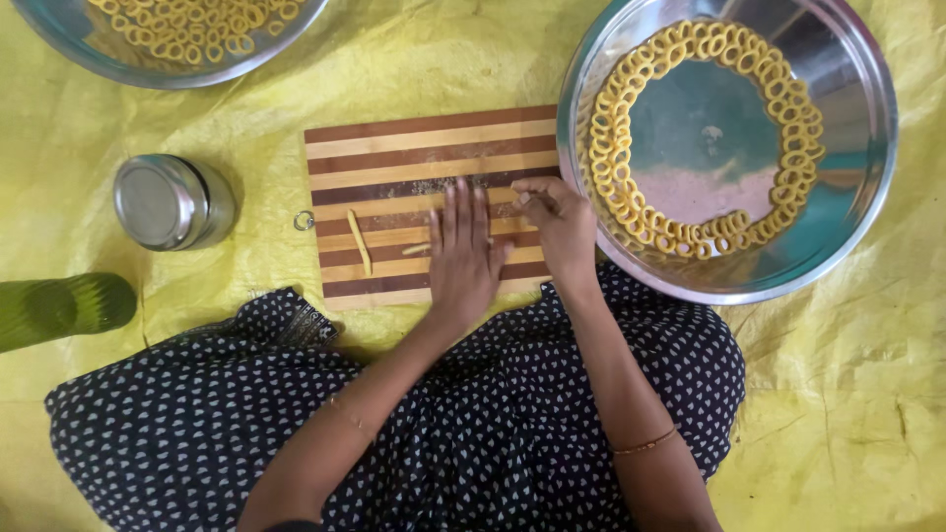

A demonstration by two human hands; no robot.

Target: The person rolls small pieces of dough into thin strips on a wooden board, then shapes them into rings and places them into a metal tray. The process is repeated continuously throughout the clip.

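Head view: a person sat on a yellow sheet (414,69), looking down over a striped wooden cutting board (394,148).
Left hand: the left hand (461,251) lay flat and fully open, fingers straight and together, palm pressed down on the board over a thin roll of dough (418,248) whose end stuck out just left of the fingers.
Right hand: the right hand (559,222) rested at the board's right edge, fingers curled in; whether it pinched any dough could not be told.
Dough strip: a second short dough strip (360,241) lay loose on the board, left of the left hand and apart from it.
Large steel bowl: the wide steel bowl (867,187) sat just right of the board, with yellow dough rings (606,148) laid around its inner wall.
Second bowl: another bowl (59,44) of rings showed at the top left edge.
Steel jar: a lidded steel jar (172,202) lay left of the board.
Green object: a ribbed green object (64,307) lay further left.
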